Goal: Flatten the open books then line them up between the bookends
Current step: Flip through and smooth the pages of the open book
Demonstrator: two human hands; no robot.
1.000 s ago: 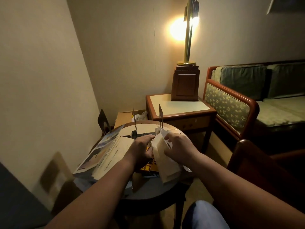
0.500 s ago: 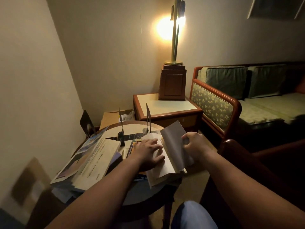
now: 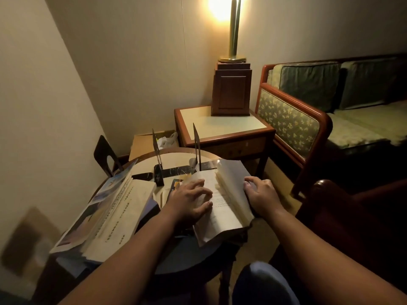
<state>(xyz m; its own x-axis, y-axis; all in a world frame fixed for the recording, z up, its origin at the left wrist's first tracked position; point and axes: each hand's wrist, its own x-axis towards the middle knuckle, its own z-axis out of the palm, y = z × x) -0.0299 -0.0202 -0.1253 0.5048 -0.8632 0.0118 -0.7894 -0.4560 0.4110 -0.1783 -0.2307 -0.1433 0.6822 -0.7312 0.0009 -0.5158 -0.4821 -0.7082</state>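
An open book [image 3: 222, 205] with pale pages lies on the right side of the round table [image 3: 176, 258], partly over its edge. My left hand [image 3: 189, 201] presses flat on its left page, fingers spread. My right hand [image 3: 261, 191] rests on the raised right half, holding those pages down at the outer edge. Two dark metal bookends [image 3: 157, 159] [image 3: 196, 148] stand upright behind the book, with an empty gap between them. A second open book [image 3: 114, 219] with a colourful cover lies at the table's left.
A third bookend [image 3: 103, 154] stands at the far left by the wall. Another book with a yellow and blue cover [image 3: 175, 184] peeks from under my left hand. A side table with a lamp [image 3: 231, 91], a sofa [image 3: 308, 119] and a dark wooden chair [image 3: 330, 205] crowd the right.
The book went from nearly closed between both hands to spread open. My left hand now presses the left page and my right hand has moved to the right half's edge.
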